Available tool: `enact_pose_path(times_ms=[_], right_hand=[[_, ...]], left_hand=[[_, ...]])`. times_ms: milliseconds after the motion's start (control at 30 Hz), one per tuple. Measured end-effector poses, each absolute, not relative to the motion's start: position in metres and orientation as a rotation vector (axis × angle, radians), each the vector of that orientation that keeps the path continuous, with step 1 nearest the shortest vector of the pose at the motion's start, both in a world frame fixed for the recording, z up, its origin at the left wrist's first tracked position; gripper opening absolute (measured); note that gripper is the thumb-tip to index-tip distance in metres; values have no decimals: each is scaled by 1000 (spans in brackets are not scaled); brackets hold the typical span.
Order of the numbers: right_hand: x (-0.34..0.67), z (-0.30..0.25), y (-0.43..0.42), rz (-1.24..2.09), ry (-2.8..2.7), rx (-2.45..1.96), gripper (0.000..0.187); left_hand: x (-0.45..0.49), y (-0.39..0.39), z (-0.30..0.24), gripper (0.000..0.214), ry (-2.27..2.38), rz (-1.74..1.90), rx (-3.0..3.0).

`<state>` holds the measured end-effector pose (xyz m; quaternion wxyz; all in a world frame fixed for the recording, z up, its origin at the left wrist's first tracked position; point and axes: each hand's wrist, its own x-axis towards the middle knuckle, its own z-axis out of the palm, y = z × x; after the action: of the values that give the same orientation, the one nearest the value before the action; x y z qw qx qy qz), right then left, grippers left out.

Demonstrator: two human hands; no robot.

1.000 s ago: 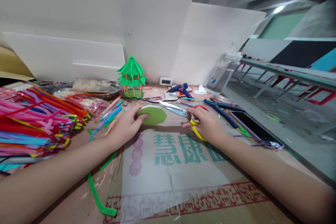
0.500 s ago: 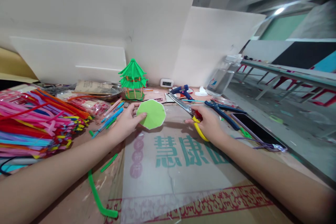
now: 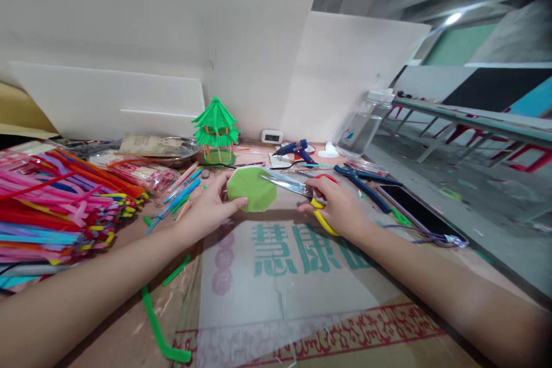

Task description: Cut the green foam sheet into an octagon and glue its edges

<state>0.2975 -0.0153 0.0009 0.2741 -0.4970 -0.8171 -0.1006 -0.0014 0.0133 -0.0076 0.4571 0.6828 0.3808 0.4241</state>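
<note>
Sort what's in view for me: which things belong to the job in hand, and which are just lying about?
Held, so likely involved:
green octagonal piece, in the left hand
scissors, in the right hand

Untouched, probably just lying about:
phone
clear bottle
glue gun
pliers
small digital display

A craft workshop in a rough, grey room.
Scissors (image 3: 290, 183), bundled pipe cleaners (image 3: 56, 201), a hot-glue gun (image 3: 295, 149), pliers (image 3: 368, 191) and a green-roofed pagoda model (image 3: 216, 133) mark the near surface (image 3: 121, 339); beyond, a second long surface (image 3: 487, 125) with red stools (image 3: 457, 134) stands on a floor (image 3: 483, 207) strewn with scraps.
</note>
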Motion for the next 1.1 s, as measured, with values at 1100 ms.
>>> enact_pose_path(times_ms=[1100], right_hand=[[296,-1,-20,-463,-2272,-1277,37]], left_hand=[[1,0,-2,25,1152,1042,2085]])
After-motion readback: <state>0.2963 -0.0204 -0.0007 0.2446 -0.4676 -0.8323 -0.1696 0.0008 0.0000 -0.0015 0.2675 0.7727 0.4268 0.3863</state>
